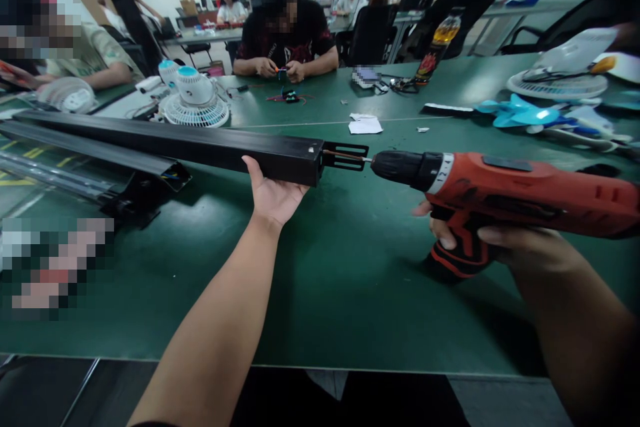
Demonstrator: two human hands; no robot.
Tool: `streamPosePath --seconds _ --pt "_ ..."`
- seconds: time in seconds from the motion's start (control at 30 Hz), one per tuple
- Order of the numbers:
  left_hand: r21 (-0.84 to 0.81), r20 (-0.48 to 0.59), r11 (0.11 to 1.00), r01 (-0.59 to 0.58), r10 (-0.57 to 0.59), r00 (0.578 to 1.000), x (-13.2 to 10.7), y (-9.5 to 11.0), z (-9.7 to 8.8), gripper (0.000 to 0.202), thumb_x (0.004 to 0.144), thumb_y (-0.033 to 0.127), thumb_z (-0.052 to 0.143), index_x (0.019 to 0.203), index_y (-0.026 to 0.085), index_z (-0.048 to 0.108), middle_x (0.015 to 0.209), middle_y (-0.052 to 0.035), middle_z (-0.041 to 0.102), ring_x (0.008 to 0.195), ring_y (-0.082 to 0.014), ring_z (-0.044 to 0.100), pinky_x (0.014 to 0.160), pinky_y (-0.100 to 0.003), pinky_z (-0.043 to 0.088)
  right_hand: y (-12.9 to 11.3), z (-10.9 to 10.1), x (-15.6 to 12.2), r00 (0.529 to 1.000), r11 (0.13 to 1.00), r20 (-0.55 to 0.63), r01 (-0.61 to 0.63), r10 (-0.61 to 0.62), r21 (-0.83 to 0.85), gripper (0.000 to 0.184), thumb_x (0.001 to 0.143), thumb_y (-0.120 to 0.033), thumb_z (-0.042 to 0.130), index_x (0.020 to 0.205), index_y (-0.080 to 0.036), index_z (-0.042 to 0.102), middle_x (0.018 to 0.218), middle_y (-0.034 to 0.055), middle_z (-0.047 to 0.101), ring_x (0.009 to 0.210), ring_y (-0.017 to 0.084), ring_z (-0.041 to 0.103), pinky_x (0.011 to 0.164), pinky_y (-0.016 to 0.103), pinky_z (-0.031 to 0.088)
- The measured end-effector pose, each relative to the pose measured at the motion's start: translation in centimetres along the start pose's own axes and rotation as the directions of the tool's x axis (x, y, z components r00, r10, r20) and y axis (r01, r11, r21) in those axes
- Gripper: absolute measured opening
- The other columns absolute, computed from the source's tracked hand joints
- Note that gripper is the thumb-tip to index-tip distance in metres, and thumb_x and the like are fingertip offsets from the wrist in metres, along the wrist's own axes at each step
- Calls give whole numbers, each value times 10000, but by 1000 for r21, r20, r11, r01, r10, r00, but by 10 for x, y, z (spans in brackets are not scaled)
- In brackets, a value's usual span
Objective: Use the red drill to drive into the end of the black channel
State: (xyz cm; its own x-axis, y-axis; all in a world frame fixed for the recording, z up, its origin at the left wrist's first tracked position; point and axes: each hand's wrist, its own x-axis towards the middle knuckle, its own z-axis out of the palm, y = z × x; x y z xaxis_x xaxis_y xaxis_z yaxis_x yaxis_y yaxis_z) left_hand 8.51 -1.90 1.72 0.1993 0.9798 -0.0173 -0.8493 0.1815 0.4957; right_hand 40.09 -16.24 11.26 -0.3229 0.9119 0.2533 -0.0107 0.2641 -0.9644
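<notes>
My left hand (pixel 277 193) grips a long black rectangular housing (pixel 210 145) from below near its right end, with the thumb up along the near side. A slotted black bracket (pixel 357 148) sticks out of that end. In my right hand (pixel 500 240) is a red and black cordless drill (pixel 525 187), its handle wrapped by the fingers. The drill's bit (pixel 367 159) points left at the bracket and the end of the housing; whether it touches I cannot tell.
A second black housing (pixel 100 147) lies at the left. Fan parts (pixel 195 103) stand behind the housing, with blue fan blades (pixel 525 110) at right. White paper (pixel 365 123) and a drink bottle (pixel 437 47) are on the green table (pixel 350 293). A person (pixel 287 20) works opposite.
</notes>
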Motion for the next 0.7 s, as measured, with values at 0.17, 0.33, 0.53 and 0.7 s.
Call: streamPosePath --seconds 0.17,0.33,0.53,0.7 --pt "39 -54 999 -15 17 998 -1 0 2 1116 1076 1120 530 1785 279 719 1428 -160 944 1411 -391 874 975 -423 737 0 -5 -3 999 1000 30 -25 25 -10 603 683 -367 721 1245 -183 607 804 132 742 579 279 668 480 402 540" --pt "4 -21 1000 16 -16 1000 0 2 0 1088 1085 1113 522 1725 267 764 1382 -169 947 1318 -379 905 895 -412 734 6 -11 -4 998 1000 67 5 -3 -28 619 694 -321 721 1288 -231 570 1074 190 719 671 316 702 529 450 568" --pt "33 -57 999 4 -2 998 0 0 1 1104 1078 1131 493 1735 283 757 1395 -160 945 1341 -380 896 866 -406 730 7 -13 -3 994 1000 111 -19 17 16 551 683 -312 733 1216 -220 631 1100 206 710 646 297 704 515 433 579" --pt "7 -10 1000 30 -30 999 1 1 -1 1091 1081 1133 476 1678 279 797 1326 -161 948 1266 -372 913 820 -400 726 7 -14 -1 966 997 257 -46 31 55 549 716 -318 710 1244 -206 608 930 184 755 662 301 710 523 417 566"
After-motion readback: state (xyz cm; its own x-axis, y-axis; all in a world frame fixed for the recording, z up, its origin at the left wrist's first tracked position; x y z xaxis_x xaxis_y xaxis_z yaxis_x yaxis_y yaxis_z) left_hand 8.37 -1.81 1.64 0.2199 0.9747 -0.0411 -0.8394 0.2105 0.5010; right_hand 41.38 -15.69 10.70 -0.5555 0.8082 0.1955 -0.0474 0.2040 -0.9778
